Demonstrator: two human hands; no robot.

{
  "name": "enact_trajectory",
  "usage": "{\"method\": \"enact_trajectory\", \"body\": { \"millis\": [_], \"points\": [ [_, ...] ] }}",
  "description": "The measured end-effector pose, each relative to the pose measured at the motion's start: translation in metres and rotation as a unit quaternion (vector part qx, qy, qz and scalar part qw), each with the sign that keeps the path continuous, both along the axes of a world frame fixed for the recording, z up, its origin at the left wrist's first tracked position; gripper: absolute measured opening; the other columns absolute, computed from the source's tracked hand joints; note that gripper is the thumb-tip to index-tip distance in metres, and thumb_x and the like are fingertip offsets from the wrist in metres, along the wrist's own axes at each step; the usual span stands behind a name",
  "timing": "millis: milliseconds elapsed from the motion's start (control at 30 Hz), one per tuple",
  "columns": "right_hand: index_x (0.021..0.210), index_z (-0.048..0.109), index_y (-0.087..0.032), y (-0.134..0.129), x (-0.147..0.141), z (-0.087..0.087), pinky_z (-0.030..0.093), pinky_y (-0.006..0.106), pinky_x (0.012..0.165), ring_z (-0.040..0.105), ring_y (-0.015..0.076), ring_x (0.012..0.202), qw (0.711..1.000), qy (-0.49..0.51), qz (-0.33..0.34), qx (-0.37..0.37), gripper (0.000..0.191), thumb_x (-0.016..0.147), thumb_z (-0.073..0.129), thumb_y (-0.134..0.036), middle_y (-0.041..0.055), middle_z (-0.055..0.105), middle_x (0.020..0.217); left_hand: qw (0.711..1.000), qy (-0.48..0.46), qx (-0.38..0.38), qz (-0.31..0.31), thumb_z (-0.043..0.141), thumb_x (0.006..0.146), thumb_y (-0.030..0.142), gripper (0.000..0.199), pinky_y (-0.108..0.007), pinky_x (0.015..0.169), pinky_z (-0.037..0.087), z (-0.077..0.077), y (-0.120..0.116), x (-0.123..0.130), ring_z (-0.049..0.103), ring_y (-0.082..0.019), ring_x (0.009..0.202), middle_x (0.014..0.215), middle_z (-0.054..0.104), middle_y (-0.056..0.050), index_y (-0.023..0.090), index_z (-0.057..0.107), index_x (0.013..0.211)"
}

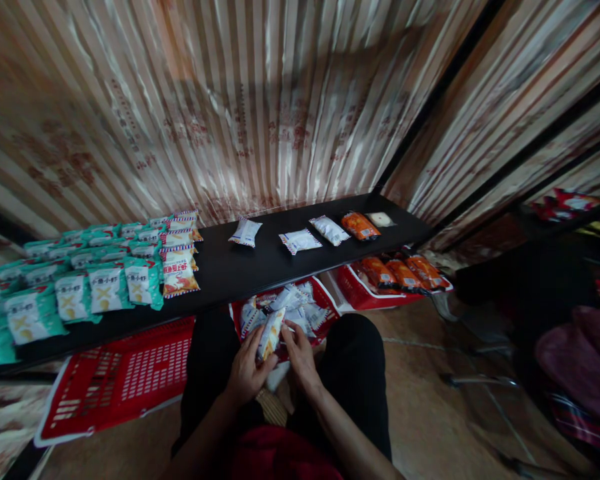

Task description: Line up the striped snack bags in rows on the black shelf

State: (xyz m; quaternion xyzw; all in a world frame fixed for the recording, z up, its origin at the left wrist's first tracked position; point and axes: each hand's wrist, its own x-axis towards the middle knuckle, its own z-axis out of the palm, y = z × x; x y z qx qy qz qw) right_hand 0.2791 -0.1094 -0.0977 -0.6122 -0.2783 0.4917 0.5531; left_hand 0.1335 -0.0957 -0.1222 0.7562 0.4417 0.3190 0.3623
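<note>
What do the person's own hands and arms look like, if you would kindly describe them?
The left hand and right hand are ungloved, with slender fingers. The forearms are bare, with no sleeve, watch or bracelet showing. A dark red top appears between them.

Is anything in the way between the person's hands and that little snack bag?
Nothing that I can see. The left hand already holds the snack bag, and the right hand is right at its edge. The red basket of packets lies beyond.
</note>
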Motion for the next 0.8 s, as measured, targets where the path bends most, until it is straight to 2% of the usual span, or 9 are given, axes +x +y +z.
{"method": "enact_trajectory", "body": {
  "millis": [133,233,333,567,667,800],
  "points": [
    [0.109,0.052,-0.017,0.001,-0.002,0.002,0.052,0.033,0.067,0.065,0.0210,0.073,1.000,-0.008,0.002,0.006,0.055,0.072,0.058,-0.057,0.0058,0.067,0.081,0.988,-0.108,-0.101,0.043,0.050,0.083,0.045,0.056,-0.041,0.105,0.033,0.012,0.005,-0.001,0.045,-0.025,0.123,0.133,0.049,-0.014,0.014,0.047,0.129],
    [0.111,0.051,-0.017,0.002,-0.003,-0.002,0.052,0.033,0.069,0.064,0.0211,0.078,0.999,-0.036,0.011,0.024,0.055,0.072,0.059,-0.054,0.0066,0.067,0.085,0.960,-0.196,-0.186,0.070,0.050,0.082,0.049,0.053,-0.038,0.103,0.035,0.021,0.009,-0.001,0.050,-0.025,0.119,0.127,0.055,-0.013,0.014,0.053,0.123],
    [0.110,0.051,-0.017,0.002,-0.003,-0.006,0.052,0.033,0.069,0.064,0.0209,0.079,0.997,-0.056,0.020,0.040,0.052,0.072,0.061,-0.051,0.0072,0.067,0.089,0.935,-0.250,-0.238,0.086,0.053,0.079,0.052,0.052,-0.036,0.098,0.040,0.027,0.013,-0.002,0.056,-0.026,0.111,0.118,0.062,-0.010,0.015,0.060,0.114],
    [0.111,0.053,-0.018,0.001,-0.005,-0.006,0.052,0.031,0.070,0.063,0.0183,0.076,0.989,-0.124,0.049,0.057,0.044,0.075,0.060,-0.041,0.0058,0.066,0.089,0.917,-0.241,-0.295,0.117,0.048,0.076,0.064,0.058,-0.030,0.073,0.049,0.033,0.020,-0.009,0.065,-0.024,0.082,0.091,0.072,-0.008,0.012,0.067,0.095],
    [0.112,0.055,-0.018,0.000,-0.004,-0.005,0.051,0.031,0.074,0.062,0.0178,0.076,0.984,-0.160,0.049,0.062,0.043,0.075,0.060,-0.038,0.0048,0.065,0.088,0.907,-0.238,-0.315,0.145,0.048,0.072,0.068,0.063,-0.030,0.071,0.049,0.033,0.022,-0.010,0.065,-0.024,0.079,0.084,0.072,-0.009,0.011,0.068,0.089],
    [0.109,0.058,-0.018,0.000,-0.003,-0.003,0.050,0.031,0.073,0.061,0.0174,0.074,0.981,-0.180,0.038,0.067,0.040,0.074,0.060,-0.038,0.0030,0.065,0.083,0.874,-0.284,-0.358,0.167,0.051,0.068,0.070,0.065,-0.033,0.074,0.050,0.026,0.022,-0.008,0.066,-0.025,0.081,0.083,0.072,-0.009,0.011,0.068,0.091]
  ]
}}
